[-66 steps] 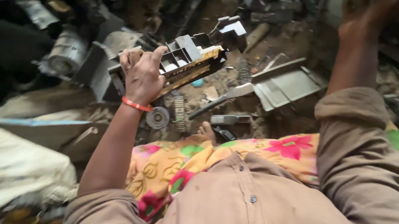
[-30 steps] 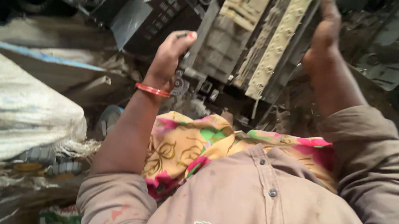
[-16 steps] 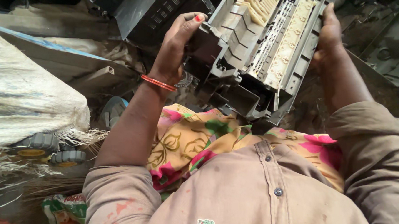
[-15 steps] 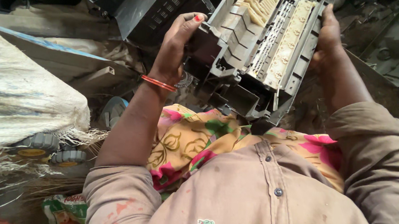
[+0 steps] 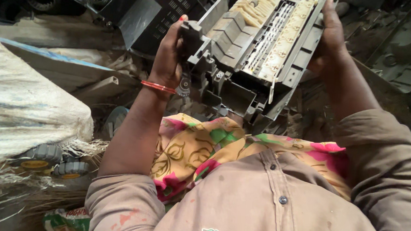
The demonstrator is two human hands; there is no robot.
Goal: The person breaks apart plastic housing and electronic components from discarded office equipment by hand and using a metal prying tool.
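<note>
A grey plastic printer chassis (image 5: 246,52), dusty with yellowed ribbed panels, is held up in front of me above my lap. My left hand (image 5: 168,57), with an orange bangle at the wrist, grips its left end by a dark block. My right hand (image 5: 329,40) clasps the right edge of the chassis, fingers wrapped over its side. A flowered yellow and pink cloth (image 5: 204,148) covers my lap just below it.
A woven white sack (image 5: 23,110) bulges at the left with small rollers (image 5: 39,154) under its edge. Black plastic housings (image 5: 145,14) and gears lie at the top left. Grey metal scrap (image 5: 400,60) lies at the right on dirty ground.
My right hand came down from the far scrap and took the chassis' right edge. Both hands lifted the chassis off the pile and drew it close over my lap.
</note>
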